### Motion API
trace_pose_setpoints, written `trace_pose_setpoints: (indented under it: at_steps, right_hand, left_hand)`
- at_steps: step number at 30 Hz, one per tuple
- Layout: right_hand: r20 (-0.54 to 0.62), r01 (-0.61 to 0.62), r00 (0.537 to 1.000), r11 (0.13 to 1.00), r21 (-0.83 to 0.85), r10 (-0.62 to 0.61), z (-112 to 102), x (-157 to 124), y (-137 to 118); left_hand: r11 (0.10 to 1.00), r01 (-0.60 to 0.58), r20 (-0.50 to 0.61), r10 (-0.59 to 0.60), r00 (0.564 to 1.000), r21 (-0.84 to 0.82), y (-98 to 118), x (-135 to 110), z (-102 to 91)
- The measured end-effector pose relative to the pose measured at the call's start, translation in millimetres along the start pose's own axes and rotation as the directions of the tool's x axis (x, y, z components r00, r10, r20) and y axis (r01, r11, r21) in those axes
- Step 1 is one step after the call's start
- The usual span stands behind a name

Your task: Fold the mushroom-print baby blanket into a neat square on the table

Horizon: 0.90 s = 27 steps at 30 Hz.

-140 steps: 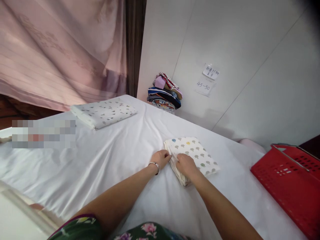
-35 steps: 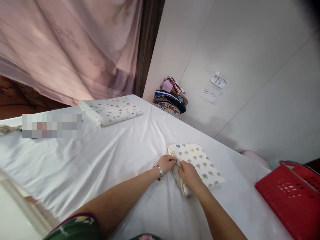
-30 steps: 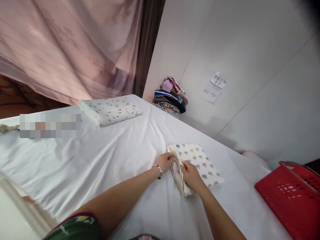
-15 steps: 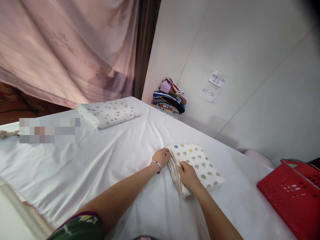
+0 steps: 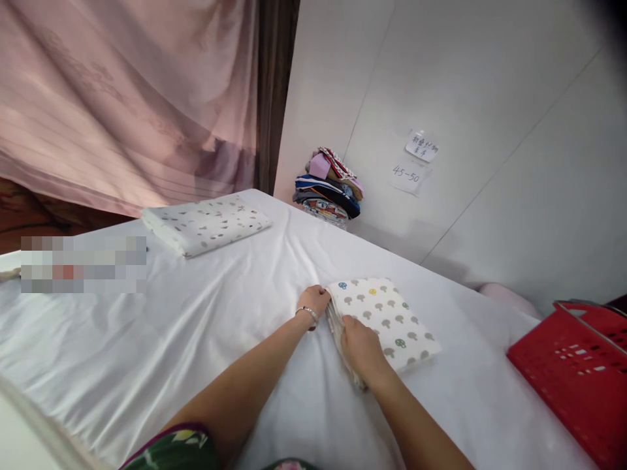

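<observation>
A folded white cloth with a mushroom print (image 5: 386, 316) lies on the white sheet (image 5: 206, 307) in front of me. At its near left corner my left hand (image 5: 314, 300), with a bracelet on the wrist, has its fingers curled against the cloth's edge. My right hand (image 5: 360, 346) rests palm down on the cloth's near edge, fingers pressed over the stacked layers. Both hands touch the cloth.
A second folded printed cloth (image 5: 206, 223) lies far left on the sheet. A stack of coloured folded clothes (image 5: 327, 189) sits against the white wall. A red plastic basket (image 5: 578, 365) stands at the right. Pink curtain (image 5: 122, 98) hangs at the back left.
My right hand has gone from pinching the layered edge to lying flat over it, and the loose layers are now squared up. My left hand stays at the corner.
</observation>
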State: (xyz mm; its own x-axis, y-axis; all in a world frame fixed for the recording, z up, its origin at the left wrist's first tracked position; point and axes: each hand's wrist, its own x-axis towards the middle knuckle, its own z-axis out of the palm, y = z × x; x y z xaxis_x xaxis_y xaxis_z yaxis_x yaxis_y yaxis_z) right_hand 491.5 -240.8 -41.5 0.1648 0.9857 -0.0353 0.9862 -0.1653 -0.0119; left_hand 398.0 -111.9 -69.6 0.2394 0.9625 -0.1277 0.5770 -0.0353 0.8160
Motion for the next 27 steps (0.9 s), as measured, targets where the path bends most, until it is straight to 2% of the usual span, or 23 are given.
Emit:
trace_pose_setpoints:
  at_steps: [3, 7, 14, 18, 23, 27]
  right_hand:
    - [0.02, 0.023, 1.0, 0.994, -0.108, -0.021, 2.9, -2.8, -9.5]
    - [0.046, 0.013, 0.999, 0.986, -0.169, -0.005, 2.7, -7.6, -17.4]
    - [0.061, 0.019, 0.998, 0.991, -0.13, -0.011, -3.4, -16.0, -17.0]
    - [0.026, 0.018, 1.0, 0.995, -0.094, -0.015, -0.3, -17.4, -12.7]
    - [-0.042, 0.009, 0.999, 1.0, 0.007, -0.008, 2.6, -18.8, -7.7]
    - [-0.096, 0.026, 0.995, 0.993, 0.114, -0.015, 0.4, -19.8, -4.9]
  left_hand:
    - [1.0, 0.003, -0.001, -0.003, 1.0, -0.007, 0.4, 0.4, -0.8]
    - [0.999, -0.027, -0.02, 0.026, 0.999, -0.025, -0.4, 1.3, 0.5]
    - [0.977, -0.209, -0.054, 0.206, 0.977, -0.046, -6.9, 1.7, -1.4]
    - [0.956, -0.289, 0.018, 0.29, 0.957, -0.042, -7.0, 5.1, -4.6]
    - [0.961, -0.275, 0.155, 0.276, 0.949, -0.026, -4.7, 13.3, -15.5]
    - [0.951, -0.31, 0.271, 0.296, 0.916, 0.009, -5.2, 23.3, -28.3]
